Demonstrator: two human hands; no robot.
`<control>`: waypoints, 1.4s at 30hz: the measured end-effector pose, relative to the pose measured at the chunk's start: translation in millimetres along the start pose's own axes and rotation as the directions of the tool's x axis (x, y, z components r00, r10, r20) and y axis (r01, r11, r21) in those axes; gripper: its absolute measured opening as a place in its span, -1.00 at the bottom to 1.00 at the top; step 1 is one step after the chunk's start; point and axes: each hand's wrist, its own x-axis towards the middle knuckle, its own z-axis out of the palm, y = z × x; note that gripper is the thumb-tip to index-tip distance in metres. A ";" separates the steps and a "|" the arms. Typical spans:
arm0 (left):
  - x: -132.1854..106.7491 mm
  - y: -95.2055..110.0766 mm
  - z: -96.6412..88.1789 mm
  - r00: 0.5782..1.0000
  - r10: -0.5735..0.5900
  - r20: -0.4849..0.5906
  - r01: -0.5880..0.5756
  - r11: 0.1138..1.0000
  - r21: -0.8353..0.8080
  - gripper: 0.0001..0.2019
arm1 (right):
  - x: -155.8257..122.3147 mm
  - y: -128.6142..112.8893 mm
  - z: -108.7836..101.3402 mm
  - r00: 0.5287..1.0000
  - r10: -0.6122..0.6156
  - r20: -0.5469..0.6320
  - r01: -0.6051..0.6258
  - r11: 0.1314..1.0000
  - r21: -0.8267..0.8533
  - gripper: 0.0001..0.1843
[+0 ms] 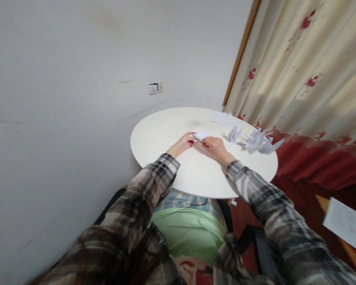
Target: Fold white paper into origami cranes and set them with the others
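A small piece of folded white paper (pixel 200 136) is held between my two hands, just above the middle of the round white table. My left hand (pixel 184 144) pinches its left end with thumb and fingers. On the other side my right hand (pixel 216 147) closes on its right end, and those fingers cover part of the folds. The paper comes to a point in places, but its exact shape is too small to make out. To the right of my right hand stands a folded paper crane (pixel 234 135).
Several more paper cranes (pixel 256 141) crowd the right side of the table (pixel 154 134). Flat white paper sheets (pixel 222 118) lie near its far edge. A wall with a socket (pixel 152 89) is behind, a curtain (pixel 302 79) to the right. Written paper (pixel 347 225) lies at lower right.
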 end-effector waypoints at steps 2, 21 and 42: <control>-0.5 -0.3 0.4 1.000 0.000 -0.010 0.000 1.000 0.020 -0.63 | 0.9 0.4 -1.8 0.994 -0.095 0.044 0.099 0.991 -0.092 -0.68; -1.2 -0.2 7.1 1.000 -0.020 -0.009 0.020 1.000 -0.013 -0.78 | 5.7 -3.0 -4.9 0.963 -0.182 0.200 0.217 0.961 -0.169 -0.73; 7.2 -2.0 -5.3 0.987 0.063 -0.145 -0.072 0.996 -0.052 -0.90 | -5.1 15.8 4.0 0.899 0.437 0.025 -0.431 0.894 -0.123 -0.83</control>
